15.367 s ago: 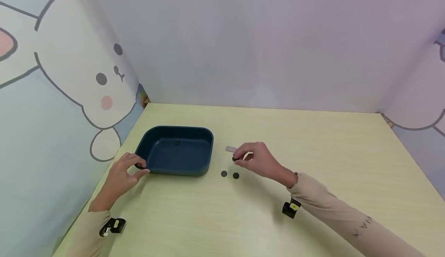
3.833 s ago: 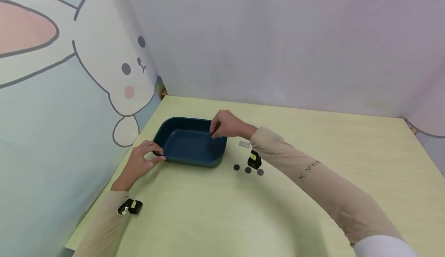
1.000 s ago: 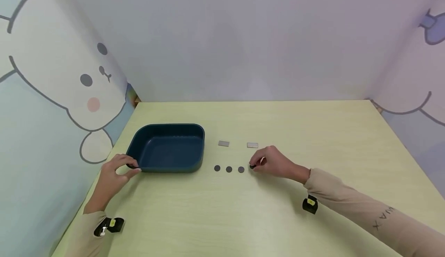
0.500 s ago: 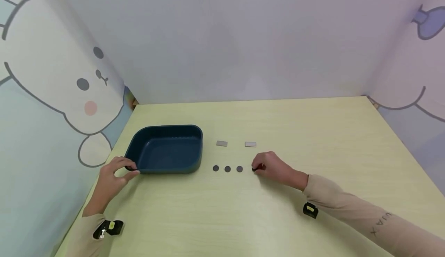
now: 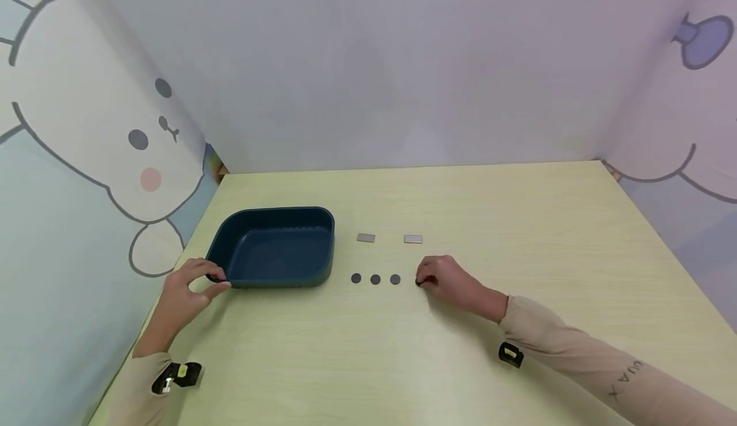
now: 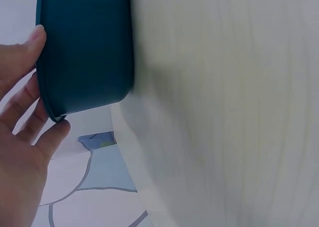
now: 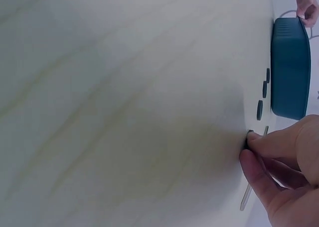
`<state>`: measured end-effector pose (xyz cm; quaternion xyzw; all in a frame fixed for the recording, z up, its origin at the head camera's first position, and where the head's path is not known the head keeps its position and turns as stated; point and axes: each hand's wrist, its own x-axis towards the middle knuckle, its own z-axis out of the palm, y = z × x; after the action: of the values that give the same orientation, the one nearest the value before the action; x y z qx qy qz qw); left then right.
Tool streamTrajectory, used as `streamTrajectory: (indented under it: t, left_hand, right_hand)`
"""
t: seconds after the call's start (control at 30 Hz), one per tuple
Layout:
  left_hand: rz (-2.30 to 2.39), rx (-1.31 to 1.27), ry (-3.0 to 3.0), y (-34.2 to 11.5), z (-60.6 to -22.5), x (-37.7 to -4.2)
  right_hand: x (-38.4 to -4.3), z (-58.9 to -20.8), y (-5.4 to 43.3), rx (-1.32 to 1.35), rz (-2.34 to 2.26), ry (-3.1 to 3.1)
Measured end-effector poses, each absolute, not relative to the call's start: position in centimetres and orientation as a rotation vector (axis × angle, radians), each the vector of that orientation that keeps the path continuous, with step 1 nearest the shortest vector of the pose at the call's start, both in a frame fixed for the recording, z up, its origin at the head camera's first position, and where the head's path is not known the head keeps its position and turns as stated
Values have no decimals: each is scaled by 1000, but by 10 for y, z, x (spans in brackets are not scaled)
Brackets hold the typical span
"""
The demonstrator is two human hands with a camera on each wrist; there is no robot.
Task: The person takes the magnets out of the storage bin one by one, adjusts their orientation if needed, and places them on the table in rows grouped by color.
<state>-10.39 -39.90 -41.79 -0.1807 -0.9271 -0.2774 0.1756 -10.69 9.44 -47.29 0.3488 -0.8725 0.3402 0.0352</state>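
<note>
At the near left corner of a dark teal rectangular tub [image 5: 322, 272], my left hand [image 5: 183, 297] grips the rim between thumb and fingers. The left wrist view shows the fingers bent over that corner. My right hand [image 5: 455, 283] pinches a small dark round disc [image 7: 249, 138] down at the tabletop, partly hidden by the fingertips. To its left, three like discs lie flat in a row: a left disc [image 5: 356, 278], a middle disc [image 5: 375, 279] and a right disc [image 5: 395, 279]. The tub's visible floor holds nothing.
Two thin grey rectangular strips lie behind the discs: a left strip [image 5: 366, 238] and a right strip [image 5: 412, 239]. The pale wood-grain table [image 5: 357, 362] meets a plain back wall [image 5: 403, 68] and a side wall with a rabbit drawing [image 5: 115, 125].
Against the oldest frame, the disc inside the tub is gone, and three discs now line up with both strips behind. Lately my right hand has stayed beside the row, pinching its disc; my left hand kept its grip.
</note>
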Motion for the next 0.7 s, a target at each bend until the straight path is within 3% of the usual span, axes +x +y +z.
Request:
streamTrajectory:
  t: [0.37, 0.7]
  left_hand:
    - [-653, -588, -2627, -400, -410, -104]
    - [-638, -628, -2595, -394, -412, -109]
  right_hand:
    - [-105, -472, 91, 1059, 1016, -2706]
    - [-97, -476, 105, 844, 1242, -2794]
